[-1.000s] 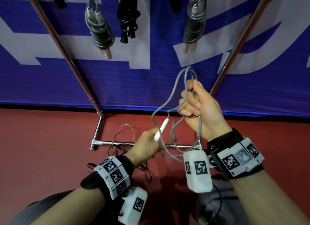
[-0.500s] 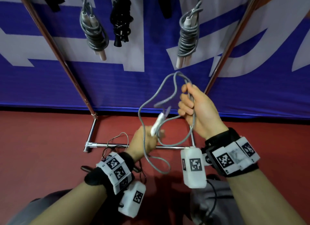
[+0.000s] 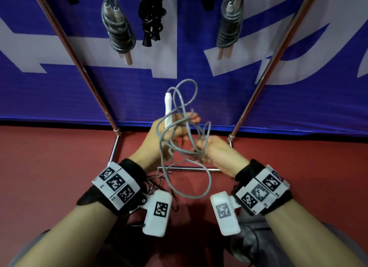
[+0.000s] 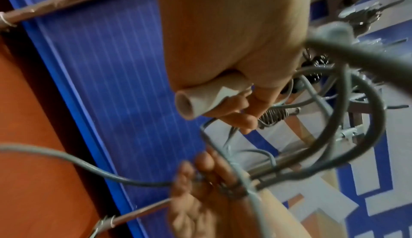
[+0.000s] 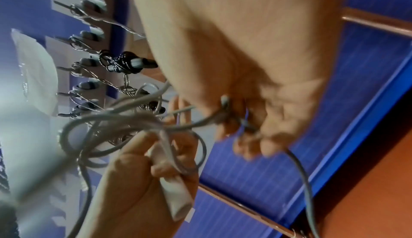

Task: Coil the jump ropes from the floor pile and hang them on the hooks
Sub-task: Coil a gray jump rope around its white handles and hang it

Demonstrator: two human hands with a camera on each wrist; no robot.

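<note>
Red floor [image 3: 49, 177], blue-and-white banner [image 3: 199, 91] behind.
Left hand [image 3: 157, 135] grips the white handle [image 3: 168, 107]; right hand [image 3: 215, 149] pinches grey rope [image 3: 205, 185]. Coiled ropes [image 3: 117, 31] hang at 12 o'clock.

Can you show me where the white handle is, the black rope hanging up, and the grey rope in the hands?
white handle [image 3: 168, 105], head view, on its upper half
black rope [image 3: 151, 17], head view, middle of the hanging bundle
grey rope [image 3: 188, 87], head view, top loop

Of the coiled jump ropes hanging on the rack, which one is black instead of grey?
The middle bundle, the black jump rope. It hangs between the two grey jump ropes, one to its left and one to its right, and has dark handles where theirs are pale.
</note>
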